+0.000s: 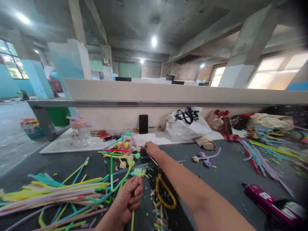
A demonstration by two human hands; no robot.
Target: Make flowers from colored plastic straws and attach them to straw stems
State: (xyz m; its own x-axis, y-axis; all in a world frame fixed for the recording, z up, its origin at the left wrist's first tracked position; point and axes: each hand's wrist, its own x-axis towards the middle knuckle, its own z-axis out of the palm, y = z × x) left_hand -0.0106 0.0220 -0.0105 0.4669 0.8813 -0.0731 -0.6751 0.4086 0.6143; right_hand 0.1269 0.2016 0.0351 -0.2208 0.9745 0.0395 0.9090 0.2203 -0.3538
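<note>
My left hand (131, 199) is closed in a pinch around a pipe-cleaner flower (139, 172) with pale green and yellow petals; its yellow-green stem (132, 221) comes out below the fist. My right hand (152, 149) is stretched forward to the far side of the dark mat, fingers curled in; anything between them is hidden. Beside it lies a heap of finished pipe-cleaner flowers (127, 142) in pink, yellow and mint. Below my right forearm rests a tool with yellow loop handles (166, 194), probably scissors, partly covered by the arm.
Loose pipe cleaners (60, 195) spread over the left side. Small cut scraps (158, 208) lie in the middle. To the right are a purple flower sprig (205, 158) and a magenta hot tool (269, 202). A phone (143, 124), plastic bag (187, 123) and bottle (79, 128) line the back.
</note>
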